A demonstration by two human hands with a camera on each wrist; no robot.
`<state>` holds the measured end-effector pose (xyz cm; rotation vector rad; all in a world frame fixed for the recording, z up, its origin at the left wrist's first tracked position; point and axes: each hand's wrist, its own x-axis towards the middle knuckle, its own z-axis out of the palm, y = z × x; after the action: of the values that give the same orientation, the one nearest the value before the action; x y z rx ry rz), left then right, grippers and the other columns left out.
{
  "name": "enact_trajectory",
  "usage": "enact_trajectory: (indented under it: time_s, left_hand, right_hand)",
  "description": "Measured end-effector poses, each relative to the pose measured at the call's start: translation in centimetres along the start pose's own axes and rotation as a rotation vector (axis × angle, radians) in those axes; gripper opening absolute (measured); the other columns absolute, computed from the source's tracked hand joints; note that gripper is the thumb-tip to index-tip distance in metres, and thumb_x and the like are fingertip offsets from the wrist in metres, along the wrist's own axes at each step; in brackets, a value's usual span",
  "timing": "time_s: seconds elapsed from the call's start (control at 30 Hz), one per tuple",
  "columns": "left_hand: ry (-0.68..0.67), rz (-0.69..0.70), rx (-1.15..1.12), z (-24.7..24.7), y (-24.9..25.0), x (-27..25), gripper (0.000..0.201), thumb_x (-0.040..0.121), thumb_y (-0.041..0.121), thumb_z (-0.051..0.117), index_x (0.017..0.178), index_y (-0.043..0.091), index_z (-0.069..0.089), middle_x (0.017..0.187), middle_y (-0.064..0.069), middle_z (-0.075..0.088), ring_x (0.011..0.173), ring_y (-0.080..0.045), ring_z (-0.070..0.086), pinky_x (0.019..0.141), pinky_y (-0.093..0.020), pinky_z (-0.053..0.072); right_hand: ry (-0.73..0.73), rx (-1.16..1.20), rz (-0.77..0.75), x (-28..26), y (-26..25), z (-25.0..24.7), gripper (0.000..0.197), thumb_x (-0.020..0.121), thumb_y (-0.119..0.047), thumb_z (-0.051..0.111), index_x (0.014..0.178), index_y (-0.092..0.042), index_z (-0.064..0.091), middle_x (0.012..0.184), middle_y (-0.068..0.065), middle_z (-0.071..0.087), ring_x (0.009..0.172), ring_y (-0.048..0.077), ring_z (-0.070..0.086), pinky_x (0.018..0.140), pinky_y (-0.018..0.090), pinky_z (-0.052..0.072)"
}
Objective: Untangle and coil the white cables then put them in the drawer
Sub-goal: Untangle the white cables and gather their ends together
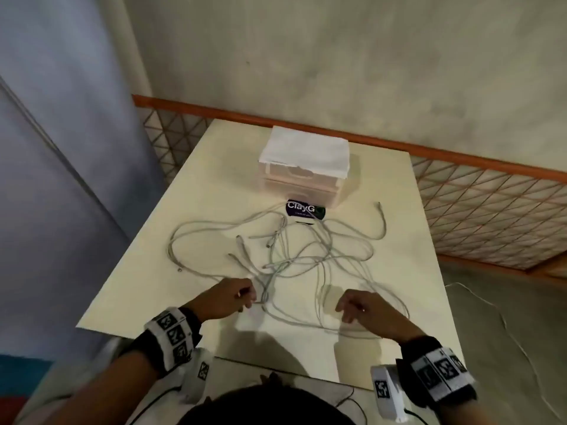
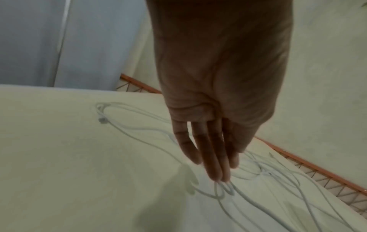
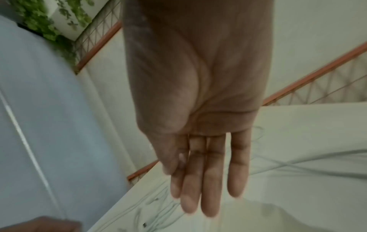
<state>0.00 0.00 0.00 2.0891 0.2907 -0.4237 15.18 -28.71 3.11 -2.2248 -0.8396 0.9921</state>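
Several white cables [image 1: 294, 253] lie tangled across the middle of the cream table [image 1: 214, 179]. A small pale drawer unit [image 1: 302, 185] stands at the table's far side with its drawers closed. My left hand [image 1: 248, 299] hovers at the near left of the tangle. In the left wrist view its fingers [image 2: 214, 164] are straight, their tips right at a cable loop [image 2: 220, 190]; I cannot tell whether they touch it. My right hand [image 1: 345, 311] hangs over the near right loops with fingers [image 3: 210, 188] straight and holding nothing above the cables [image 3: 298, 164].
A white cloth [image 1: 306, 148] covers the drawer unit's top. A dark card reading "ClayG" [image 1: 305, 209] lies just in front of it. An orange-railed lattice fence [image 1: 491, 194] runs behind and right of the table. A thin cord [image 1: 491, 305] trails on the floor at right.
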Motion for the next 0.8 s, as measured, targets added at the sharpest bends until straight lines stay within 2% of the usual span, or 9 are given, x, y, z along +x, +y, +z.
enact_trajectory:
  time_s: [0.07,0.17,0.23,0.3,0.43,0.53,0.63,0.73,0.8]
  left_hand:
    - [0.092,0.021,0.000,0.1,-0.2,1.2,0.011,0.096,0.010,0.048,0.091,0.005,0.057,0.077,-0.001,0.062,0.063,0.004,0.060,0.062,-0.010,0.046]
    - [0.216,0.044,0.067,0.2,-0.2,3.0,0.015,0.095,0.014,0.050,0.096,0.002,0.059,0.072,0.001,0.058,0.064,-0.011,0.056,0.067,-0.029,0.046]
    - [0.321,0.029,0.135,0.3,-0.2,4.5,0.017,0.094,0.016,0.050,0.100,0.002,0.058,0.083,-0.004,0.061,0.072,-0.021,0.057,0.069,-0.034,0.045]
    - [0.401,-0.006,0.216,0.3,0.2,6.2,0.020,0.094,0.018,0.048,0.107,0.006,0.057,0.103,-0.010,0.061,0.087,-0.029,0.061,0.073,-0.036,0.046]
    - [0.371,-0.067,0.370,0.8,0.8,9.0,0.026,0.092,0.023,0.051,0.115,0.012,0.057,0.120,-0.009,0.051,0.107,-0.028,0.056,0.077,-0.039,0.047]
    - [0.346,-0.105,0.500,1.3,0.9,10.0,0.023,0.090,0.022,0.052,0.110,0.012,0.058,0.120,-0.007,0.055,0.111,-0.026,0.052,0.083,-0.039,0.042]
    - [0.338,-0.098,0.575,1.1,0.6,10.3,0.021,0.090,0.020,0.053,0.108,0.011,0.059,0.119,-0.008,0.059,0.114,-0.027,0.049,0.092,-0.038,0.036]
    - [0.422,0.033,0.322,0.1,1.2,10.1,0.020,0.092,0.022,0.054,0.105,0.006,0.057,0.107,-0.012,0.063,0.103,-0.029,0.055,0.087,-0.038,0.039]
    - [0.460,0.182,0.011,-1.2,2.5,9.9,0.018,0.092,0.017,0.056,0.099,0.000,0.055,0.098,-0.017,0.064,0.087,-0.026,0.057,0.079,-0.036,0.043]
  right_hand:
    - [0.052,0.004,-0.020,2.1,-0.8,0.2,0.020,0.095,-0.008,0.046,0.084,-0.016,0.061,0.073,0.004,0.067,0.058,-0.006,0.058,0.062,0.007,0.043]
    - [0.062,-0.016,-0.073,5.6,-2.5,1.1,0.023,0.093,-0.007,0.045,0.080,-0.019,0.059,0.072,0.005,0.064,0.062,0.003,0.059,0.064,0.019,0.048]
    - [0.111,-0.091,-0.113,8.0,-3.2,2.0,0.019,0.092,-0.006,0.045,0.084,-0.013,0.061,0.077,0.007,0.062,0.070,0.020,0.059,0.068,0.034,0.047]
    - [0.191,-0.187,-0.160,10.4,-3.7,2.3,0.015,0.091,-0.005,0.047,0.091,-0.004,0.061,0.085,0.013,0.061,0.075,0.023,0.053,0.071,0.034,0.042]
    - [0.210,-0.346,-0.174,13.9,-4.0,3.0,0.018,0.089,-0.005,0.048,0.100,-0.002,0.061,0.101,0.019,0.058,0.095,0.037,0.055,0.083,0.044,0.045]
    - [0.172,-0.465,-0.110,15.0,-4.2,3.3,0.028,0.089,-0.009,0.049,0.115,-0.011,0.059,0.117,0.012,0.056,0.114,0.033,0.047,0.092,0.042,0.036]
    - [0.141,-0.487,-0.070,15.3,-3.9,3.4,0.032,0.091,-0.015,0.048,0.122,-0.019,0.055,0.123,0.006,0.055,0.120,0.028,0.044,0.095,0.039,0.029]
    - [0.169,-0.387,-0.072,15.0,-3.6,2.9,0.028,0.093,-0.027,0.051,0.120,-0.021,0.056,0.117,0.004,0.059,0.115,0.024,0.048,0.093,0.038,0.028]
    - [0.198,-0.221,-0.103,14.9,-3.7,2.4,0.017,0.094,-0.028,0.049,0.106,-0.021,0.059,0.099,0.004,0.067,0.102,0.024,0.057,0.092,0.041,0.036]
